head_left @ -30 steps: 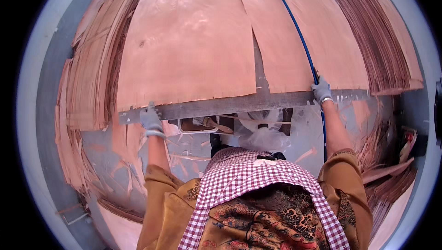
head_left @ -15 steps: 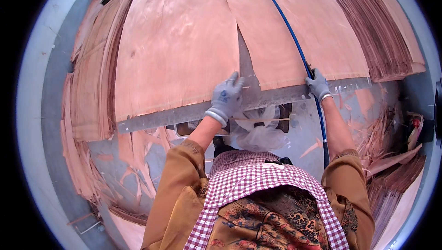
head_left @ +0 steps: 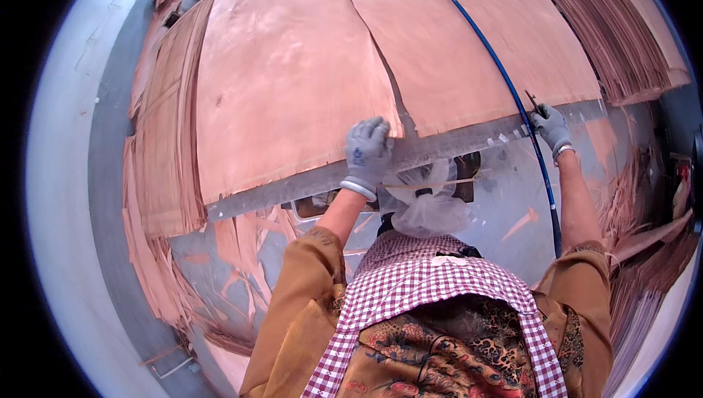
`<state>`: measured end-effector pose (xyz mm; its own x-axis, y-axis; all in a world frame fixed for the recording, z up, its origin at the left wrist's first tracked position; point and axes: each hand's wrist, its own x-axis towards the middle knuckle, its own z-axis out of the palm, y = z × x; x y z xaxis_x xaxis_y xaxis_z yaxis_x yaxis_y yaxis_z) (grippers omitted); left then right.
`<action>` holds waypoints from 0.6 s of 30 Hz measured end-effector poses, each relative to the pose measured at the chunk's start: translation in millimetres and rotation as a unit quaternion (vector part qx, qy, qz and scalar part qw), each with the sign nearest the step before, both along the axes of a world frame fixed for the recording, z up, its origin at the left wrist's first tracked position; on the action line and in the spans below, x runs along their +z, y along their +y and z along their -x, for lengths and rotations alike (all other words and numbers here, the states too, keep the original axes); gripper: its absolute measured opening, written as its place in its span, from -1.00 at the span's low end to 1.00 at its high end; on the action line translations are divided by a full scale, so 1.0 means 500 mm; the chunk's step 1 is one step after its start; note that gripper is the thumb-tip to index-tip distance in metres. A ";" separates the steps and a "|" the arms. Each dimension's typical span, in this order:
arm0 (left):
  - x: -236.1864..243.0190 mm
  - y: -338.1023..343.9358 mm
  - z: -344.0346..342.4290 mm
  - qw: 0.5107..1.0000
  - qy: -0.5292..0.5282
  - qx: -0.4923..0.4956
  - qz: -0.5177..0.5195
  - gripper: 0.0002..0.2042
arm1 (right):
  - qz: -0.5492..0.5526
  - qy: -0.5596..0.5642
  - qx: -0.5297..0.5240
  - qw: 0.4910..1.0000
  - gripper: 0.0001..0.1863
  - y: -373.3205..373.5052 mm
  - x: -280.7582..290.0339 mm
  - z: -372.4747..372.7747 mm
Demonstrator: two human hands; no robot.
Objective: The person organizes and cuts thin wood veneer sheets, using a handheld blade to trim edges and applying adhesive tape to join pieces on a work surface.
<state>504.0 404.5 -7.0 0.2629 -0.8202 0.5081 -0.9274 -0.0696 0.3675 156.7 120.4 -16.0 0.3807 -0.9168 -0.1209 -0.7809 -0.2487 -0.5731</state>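
Observation:
Two thin pinkish wood veneer sheets lie side by side before me, a left veneer sheet (head_left: 285,83) and a right veneer sheet (head_left: 469,54). A narrow dark gap tapers away between them. My left hand (head_left: 367,150), in a grey glove, is closed on the near inner corner of the left sheet; its fingertips are partly hidden. My gloved right hand (head_left: 553,131) is closed round a slim dark tool (head_left: 532,101) whose tip points up and away; its exact kind is unclear. Beside that hand, a blue hose (head_left: 489,48) runs lengthwise over the right sheet and down past the near edge.
Stacked veneer stands at left (head_left: 170,120) and right (head_left: 622,32). Under the sheets shows a grey table edge (head_left: 293,183). A clear plastic bag (head_left: 430,211) hangs below it. Torn veneer scraps (head_left: 245,248) litter the floor.
The left sheet's near corner has shifted right with my left hand, narrowing the gap. My right hand has moved right, off the blue hose, and the slim tool now shows clearly.

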 end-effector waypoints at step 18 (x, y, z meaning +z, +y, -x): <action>-0.023 -0.037 0.026 0.983 -0.042 -0.108 -0.145 -0.65 | -0.040 0.105 -0.076 0.991 -0.58 0.246 0.044 0.125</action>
